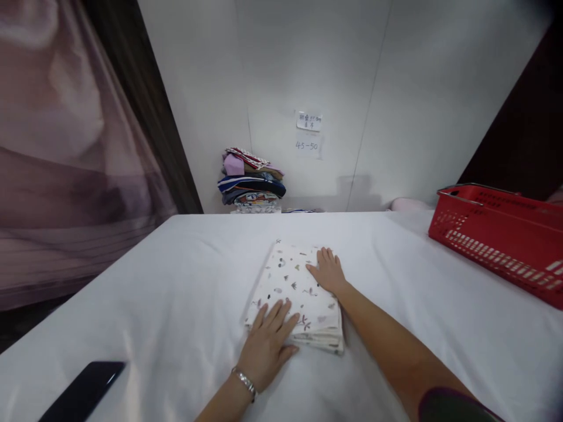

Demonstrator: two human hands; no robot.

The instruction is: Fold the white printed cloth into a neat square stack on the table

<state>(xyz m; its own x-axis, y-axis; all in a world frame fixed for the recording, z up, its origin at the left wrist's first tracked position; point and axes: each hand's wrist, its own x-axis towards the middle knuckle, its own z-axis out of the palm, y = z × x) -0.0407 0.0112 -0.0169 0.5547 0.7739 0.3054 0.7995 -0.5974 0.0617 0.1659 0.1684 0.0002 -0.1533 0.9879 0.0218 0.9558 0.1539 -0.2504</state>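
A white cloth [288, 281] with small printed motifs lies folded into a thick rectangle in the middle of the white-covered table [176, 281]. Several layers show along its near edge. My left hand [268, 346], with a bracelet at the wrist, rests on the near left edge of the cloth, fingers spread and the thumb reaching past the edge. On the far right side of the cloth lies my right hand [328, 271], flat with its fingers stretched out. Neither hand grips the fabric.
A red plastic basket [501, 228] stands at the right. A dark phone [83, 391] lies at the near left. Behind the table's far edge, a stack of folded fabrics [252, 181] rises against the wall, below paper notes [308, 135]. A pink curtain [65, 146] hangs at left.
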